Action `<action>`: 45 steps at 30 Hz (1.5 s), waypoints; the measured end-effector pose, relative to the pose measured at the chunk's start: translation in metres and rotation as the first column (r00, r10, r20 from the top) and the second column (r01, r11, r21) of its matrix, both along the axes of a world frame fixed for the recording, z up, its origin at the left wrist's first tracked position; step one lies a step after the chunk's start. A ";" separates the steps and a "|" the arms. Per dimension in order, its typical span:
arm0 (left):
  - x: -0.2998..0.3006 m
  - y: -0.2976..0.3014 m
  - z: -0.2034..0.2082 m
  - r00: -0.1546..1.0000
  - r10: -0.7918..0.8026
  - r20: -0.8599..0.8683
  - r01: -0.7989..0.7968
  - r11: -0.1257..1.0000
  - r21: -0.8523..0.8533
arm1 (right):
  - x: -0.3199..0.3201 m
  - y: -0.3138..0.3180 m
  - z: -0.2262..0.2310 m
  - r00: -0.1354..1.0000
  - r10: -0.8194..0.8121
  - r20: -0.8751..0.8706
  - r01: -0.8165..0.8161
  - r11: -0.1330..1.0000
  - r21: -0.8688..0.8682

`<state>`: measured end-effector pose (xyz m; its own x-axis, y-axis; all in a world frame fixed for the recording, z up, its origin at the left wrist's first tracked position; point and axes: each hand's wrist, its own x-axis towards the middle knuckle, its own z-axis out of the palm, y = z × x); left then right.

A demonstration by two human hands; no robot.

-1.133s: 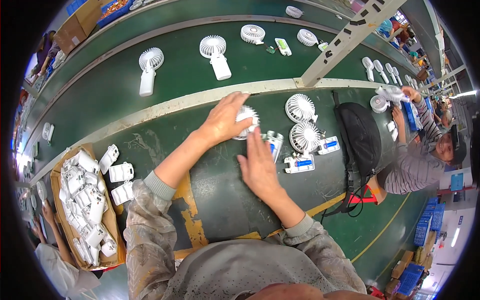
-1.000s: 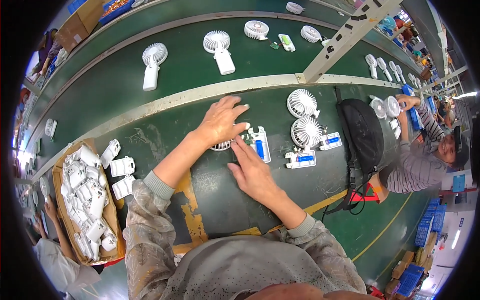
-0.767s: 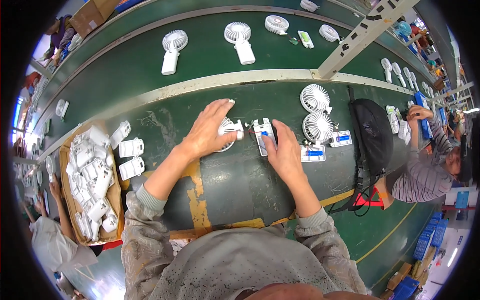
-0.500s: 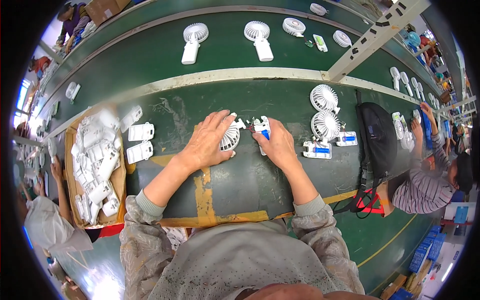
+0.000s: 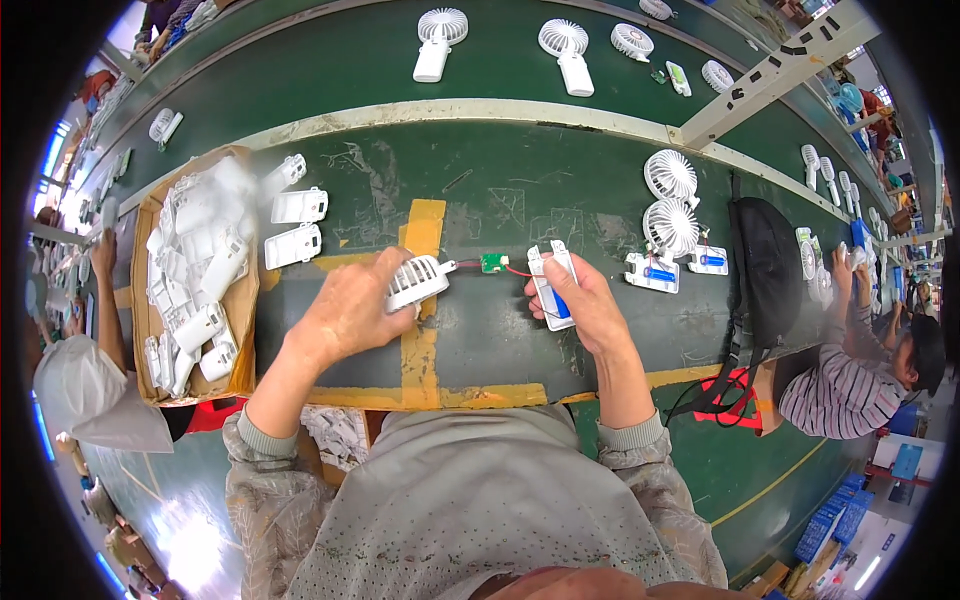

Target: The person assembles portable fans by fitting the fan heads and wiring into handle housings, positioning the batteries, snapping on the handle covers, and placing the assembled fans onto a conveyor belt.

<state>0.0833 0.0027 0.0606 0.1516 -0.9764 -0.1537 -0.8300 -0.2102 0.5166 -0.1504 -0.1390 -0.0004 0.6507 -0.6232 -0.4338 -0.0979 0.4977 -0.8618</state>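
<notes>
My left hand point(image 5: 352, 305) grips a white round fan head point(image 5: 418, 284), tilted on its side above the dark green bench. Fingers of my right hand point(image 5: 588, 303) hold an open white handle shell point(image 5: 551, 285) with a blue battery point(image 5: 561, 304) inside. Between the two hangs a small green circuit board point(image 5: 494, 263), joined by thin wires to the fan head and to the shell. Right of my right hand lie two fan heads point(image 5: 671, 226) and open handle shells with blue batteries point(image 5: 652, 272).
At left stands a cardboard box point(image 5: 245, 350) of white shells, with loose shell halves point(image 5: 296, 245) beside it. A black bag point(image 5: 762, 270) lies at right. Beyond a metal rail point(image 5: 500, 112), finished fans point(image 5: 566, 55) rest on a green belt. A co-worker in stripes point(image 5: 835, 395) sits at right.
My hands have moved apart, stretching the wires so the green board shows between them. The fan head is now turned on its side, and the shell is lifted and tilted.
</notes>
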 end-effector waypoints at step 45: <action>-0.029 -0.033 -0.032 0.495 0.116 -0.861 -0.301 0.953 -0.044 | 0.001 0.053 -0.002 0.947 0.317 0.041 -0.320 0.938 0.133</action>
<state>0.0545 -0.0307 0.0289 0.2436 -0.9557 -0.1653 0.0736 -0.1517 0.9857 -0.1492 -0.0858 -0.0028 0.8141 -0.3177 -0.4862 -0.2554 0.5561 -0.7909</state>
